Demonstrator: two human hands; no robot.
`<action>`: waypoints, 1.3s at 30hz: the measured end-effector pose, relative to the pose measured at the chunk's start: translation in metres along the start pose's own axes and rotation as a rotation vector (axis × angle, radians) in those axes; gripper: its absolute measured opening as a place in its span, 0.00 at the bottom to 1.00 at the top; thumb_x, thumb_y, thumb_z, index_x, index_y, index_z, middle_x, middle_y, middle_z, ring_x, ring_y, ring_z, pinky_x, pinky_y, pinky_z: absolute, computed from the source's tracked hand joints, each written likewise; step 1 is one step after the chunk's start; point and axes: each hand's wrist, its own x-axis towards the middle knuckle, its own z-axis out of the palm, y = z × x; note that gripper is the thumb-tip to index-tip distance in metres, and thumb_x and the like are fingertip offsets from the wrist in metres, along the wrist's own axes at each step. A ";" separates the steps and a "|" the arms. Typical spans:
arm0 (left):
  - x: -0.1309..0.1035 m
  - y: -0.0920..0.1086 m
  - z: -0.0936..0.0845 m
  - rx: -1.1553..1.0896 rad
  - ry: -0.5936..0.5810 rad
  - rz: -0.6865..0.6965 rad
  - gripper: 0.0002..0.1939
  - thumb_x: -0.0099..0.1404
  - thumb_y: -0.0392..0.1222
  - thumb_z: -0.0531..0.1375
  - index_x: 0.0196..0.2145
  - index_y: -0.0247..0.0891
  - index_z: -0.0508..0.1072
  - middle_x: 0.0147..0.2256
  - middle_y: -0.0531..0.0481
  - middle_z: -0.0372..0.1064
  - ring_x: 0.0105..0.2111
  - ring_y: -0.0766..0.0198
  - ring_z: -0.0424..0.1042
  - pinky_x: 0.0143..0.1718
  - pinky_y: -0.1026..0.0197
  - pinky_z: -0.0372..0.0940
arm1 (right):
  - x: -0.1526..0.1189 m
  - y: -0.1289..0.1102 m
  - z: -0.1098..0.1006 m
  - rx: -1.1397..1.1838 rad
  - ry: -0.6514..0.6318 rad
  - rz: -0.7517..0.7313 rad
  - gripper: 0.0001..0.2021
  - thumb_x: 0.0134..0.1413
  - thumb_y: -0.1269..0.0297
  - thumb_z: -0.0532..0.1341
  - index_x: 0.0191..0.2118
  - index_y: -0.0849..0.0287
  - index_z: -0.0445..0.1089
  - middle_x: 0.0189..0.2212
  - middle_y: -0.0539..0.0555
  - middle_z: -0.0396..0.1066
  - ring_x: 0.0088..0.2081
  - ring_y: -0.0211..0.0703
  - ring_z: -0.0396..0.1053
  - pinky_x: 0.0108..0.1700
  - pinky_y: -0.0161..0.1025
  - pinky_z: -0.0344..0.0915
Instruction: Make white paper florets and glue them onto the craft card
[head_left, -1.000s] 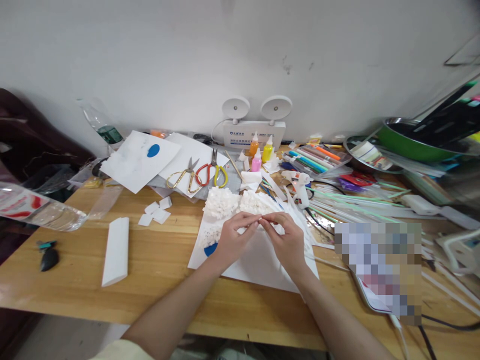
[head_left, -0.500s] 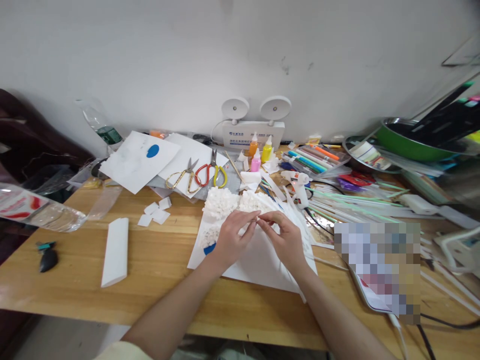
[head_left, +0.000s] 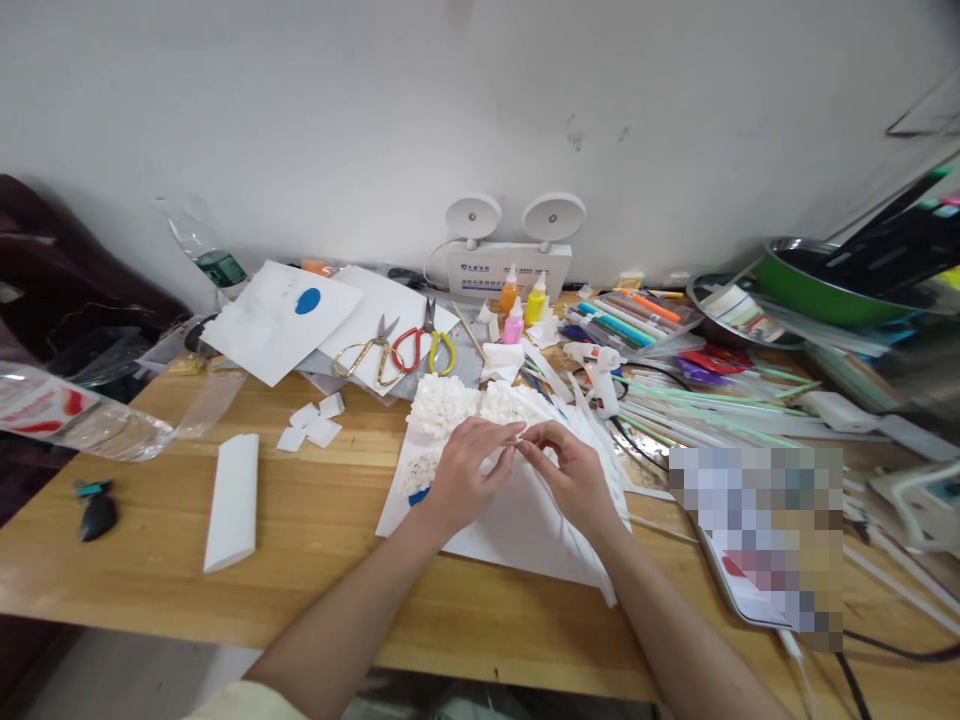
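Observation:
Over a white paper sheet point(head_left: 510, 545) on the wooden table, my left hand point(head_left: 469, 470) and my right hand point(head_left: 570, 475) meet at the fingertips. Both are pinched around a tiny whitish piece point(head_left: 517, 440), too small to make out well. Thin white strips trail from beneath my right hand across the sheet. Fluffy white clusters point(head_left: 442, 402) lie on the sheet behind and left of my left hand. A blue patch point(head_left: 418, 496) shows beside my left wrist.
Scissors point(head_left: 375, 350), a glue gun point(head_left: 600, 375) and paint bottles point(head_left: 514, 325) lie behind the hands. Small white squares point(head_left: 322, 430) and a folded white piece point(head_left: 231, 505) sit left. A phone point(head_left: 739, 570) is at right, a plastic bottle point(head_left: 82, 410) far left.
The fingers of both hands have shifted slightly around the tiny piece, still held together. The whole view has moved very slightly.

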 end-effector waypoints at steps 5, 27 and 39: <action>0.001 0.004 -0.001 -0.122 0.007 -0.223 0.10 0.58 0.38 0.54 0.38 0.38 0.70 0.34 0.47 0.70 0.35 0.64 0.68 0.40 0.59 0.63 | -0.001 0.000 0.001 0.077 -0.021 0.010 0.06 0.53 0.61 0.55 0.31 0.58 0.64 0.27 0.51 0.64 0.31 0.38 0.62 0.35 0.37 0.61; 0.003 0.004 -0.002 -0.204 -0.013 -0.356 0.05 0.57 0.35 0.54 0.29 0.36 0.70 0.29 0.49 0.69 0.33 0.63 0.68 0.38 0.61 0.63 | -0.002 -0.007 0.003 -0.092 -0.021 -0.090 0.04 0.54 0.64 0.55 0.31 0.57 0.64 0.27 0.51 0.64 0.31 0.39 0.63 0.35 0.38 0.61; 0.003 0.007 0.000 -0.330 -0.012 -0.478 0.07 0.56 0.38 0.56 0.30 0.35 0.74 0.27 0.47 0.72 0.32 0.62 0.70 0.36 0.60 0.64 | -0.004 -0.004 0.005 -0.248 0.176 -0.251 0.01 0.50 0.69 0.59 0.30 0.57 0.67 0.28 0.51 0.67 0.33 0.40 0.64 0.36 0.39 0.62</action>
